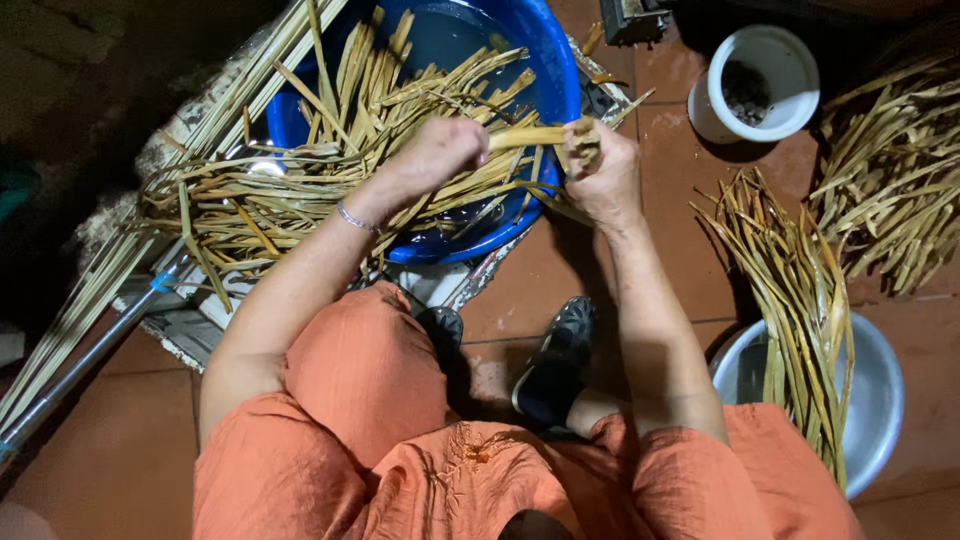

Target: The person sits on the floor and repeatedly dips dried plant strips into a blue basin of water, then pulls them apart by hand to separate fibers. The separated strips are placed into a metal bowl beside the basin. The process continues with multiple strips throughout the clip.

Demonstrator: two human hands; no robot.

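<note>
Reed strip [527,137], pale and dried, was stretched between both hands above blue basin [545,60] w/ water and more strips. Left hand [437,152] was clenched on one end; right hand [598,170] was closed round the other, bunched end. Metal bowl [880,400] w/ a bundle stood at right, white pot [790,70] beyond.

both hands grip one dried leaf strip [527,136] over the blue basin [545,60] of soaked strips: left hand [440,152] pinching it, right hand [598,172] clutching its frayed end.
</note>
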